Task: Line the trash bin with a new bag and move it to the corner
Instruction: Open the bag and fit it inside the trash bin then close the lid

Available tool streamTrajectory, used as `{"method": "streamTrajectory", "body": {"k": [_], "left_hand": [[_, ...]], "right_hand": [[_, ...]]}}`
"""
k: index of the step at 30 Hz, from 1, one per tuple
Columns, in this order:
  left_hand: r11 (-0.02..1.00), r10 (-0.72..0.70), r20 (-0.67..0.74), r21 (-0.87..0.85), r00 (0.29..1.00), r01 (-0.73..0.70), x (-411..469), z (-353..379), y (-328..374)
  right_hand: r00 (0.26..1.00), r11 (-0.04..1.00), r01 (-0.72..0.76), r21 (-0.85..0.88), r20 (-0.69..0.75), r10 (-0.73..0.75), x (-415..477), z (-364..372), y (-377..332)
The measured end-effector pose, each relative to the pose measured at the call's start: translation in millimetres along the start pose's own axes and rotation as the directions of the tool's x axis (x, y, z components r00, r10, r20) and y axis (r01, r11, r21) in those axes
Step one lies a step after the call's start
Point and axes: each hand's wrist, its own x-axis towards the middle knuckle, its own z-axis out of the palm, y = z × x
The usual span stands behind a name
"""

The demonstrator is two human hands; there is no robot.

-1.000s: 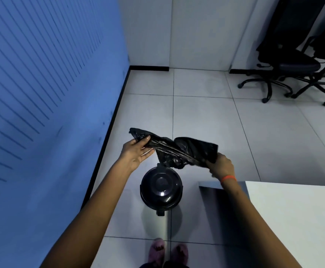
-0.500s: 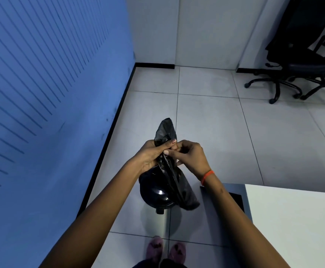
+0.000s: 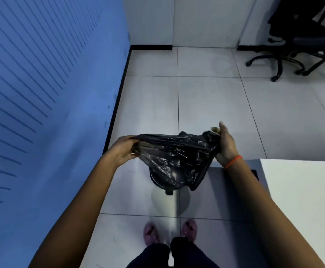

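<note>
A crumpled black trash bag is stretched wide between my two hands above the floor. My left hand pinches its left edge and my right hand holds its right edge, fingers partly raised. Directly below the bag stands the round black trash bin with a shiny closed lid and a foot pedal at its near side. The hanging bag hides most of the bin.
A blue ribbed wall runs along the left with a black skirting. A white table stands at the right. Black office chairs sit at the back right. The room's corner lies ahead. My feet in pink slippers stand behind the bin.
My hands, joined together on the bunched bag half a second ago, have pulled apart sideways, spreading the bag wide over the bin.
</note>
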Motion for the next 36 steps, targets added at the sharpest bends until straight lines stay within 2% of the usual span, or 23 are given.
{"method": "streamTrajectory", "body": {"k": [1, 2, 3, 4, 5, 6, 7, 10, 13, 15, 17, 19, 22, 26, 31, 34, 36], "left_hand": [[0.996, -0.052, 0.073, -0.074, 0.996, 0.058, -3, -2, 3], [0.984, -0.092, 0.123, -0.142, 0.988, 0.11, -6, -6, 4], [0.967, -0.117, 0.147, -0.21, 0.982, 0.146, -5, -8, 6], [0.955, -0.129, 0.143, -0.25, 0.981, 0.162, -2, -11, 9], [0.95, -0.131, 0.138, -0.266, 0.982, 0.164, 1, -15, 9], [0.96, -0.117, 0.128, -0.24, 0.985, 0.145, 5, -20, 11], [0.976, -0.093, 0.133, -0.186, 0.987, 0.117, 6, -26, 12], [0.994, -0.01, 0.231, 0.11, 0.973, -0.016, 7, -38, 6], [0.972, -0.006, 0.299, 0.228, 0.954, -0.065, 11, -35, 0], [0.971, 0.002, 0.245, 0.233, 0.97, -0.061, 19, -32, -5], [0.96, 0.0, 0.197, 0.274, 0.98, -0.056, 27, -27, -17], [0.944, -0.008, 0.196, 0.325, 0.981, -0.057, 30, -17, -41], [0.907, -0.087, 0.182, 0.421, 0.979, 0.003, 40, 2, -98], [0.891, -0.227, 0.215, 0.44, 0.95, 0.114, 48, 24, -154], [0.856, -0.376, 0.189, 0.445, 0.907, 0.262, 76, 38, -210], [0.885, -0.388, 0.171, 0.343, 0.906, 0.314, 102, 47, -233], [0.919, -0.349, 0.148, 0.25, 0.925, 0.306, 125, 57, -236]], "right_hand": [[0.993, 0.976, 0.114, -0.184, 0.046, -0.107, -9, 6, 2], [0.966, 0.866, 0.257, -0.43, 0.15, -0.212, -18, 14, 7], [0.923, 0.651, 0.384, -0.654, 0.285, -0.257, -23, 20, 12], [0.889, 0.388, 0.456, -0.801, 0.39, -0.24, -25, 23, 16], [0.881, 0.184, 0.462, -0.867, 0.426, -0.207, -25, 24, 22], [0.874, 0.103, 0.466, -0.879, 0.439, -0.211, -22, 24, 25], [0.872, 0.095, 0.455, -0.886, 0.421, -0.25, -19, 23, 28], [0.879, 0.197, 0.348, -0.917, 0.246, -0.409, -9, 18, 30], [0.916, 0.299, 0.198, -0.933, 0.068, -0.396, -3, 17, 37], [0.94, 0.338, 0.133, -0.932, 0.01, -0.342, 1, 17, 47], [0.956, 0.419, 0.086, -0.904, -0.044, -0.29, 11, 13, 63], [0.983, 0.552, 0.026, -0.833, -0.078, -0.165, 15, 7, 90], [0.987, 0.748, -0.154, -0.645, -0.139, 0.083, 12, -3, 140], [0.937, 0.813, -0.349, -0.466, -0.182, 0.298, 6, -14, 203], [0.89, 0.851, -0.455, -0.264, -0.174, 0.422, 21, -16, 253], [0.88, 0.874, -0.469, -0.128, -0.148, 0.451, 35, -8, 265], [0.903, 0.904, -0.422, -0.067, -0.122, 0.412, 60, -6, 276]]}}
